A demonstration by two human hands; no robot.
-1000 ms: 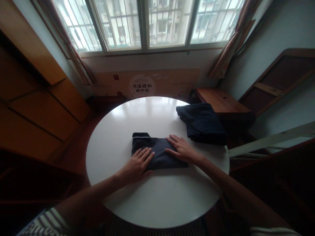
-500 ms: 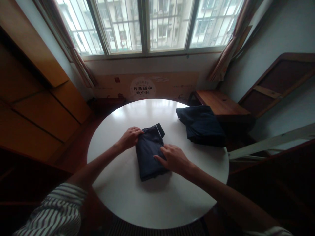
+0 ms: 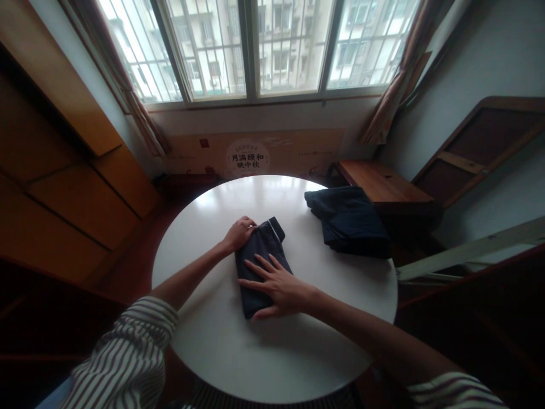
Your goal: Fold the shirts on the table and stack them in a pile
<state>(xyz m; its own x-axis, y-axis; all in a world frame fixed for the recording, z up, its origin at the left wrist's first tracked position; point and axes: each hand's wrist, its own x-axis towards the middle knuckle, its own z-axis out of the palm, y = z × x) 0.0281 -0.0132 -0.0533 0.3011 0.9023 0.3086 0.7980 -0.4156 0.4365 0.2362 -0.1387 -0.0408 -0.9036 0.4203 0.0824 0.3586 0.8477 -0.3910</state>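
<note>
While hands [image 3: 241,233] touch garment [image 3: 264,241], right [image 3: 284,288] splayed

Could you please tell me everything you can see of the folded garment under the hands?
The folded garment is dark grey-blue and looks like soft cloth. A darker band, set off by a thin white line, sticks out at its far right. Folded into a compact, roughly rectangular bundle, it lies on the round white table. The left hand touches its far left corner; the right hand rests spread across its nearer part.
</note>
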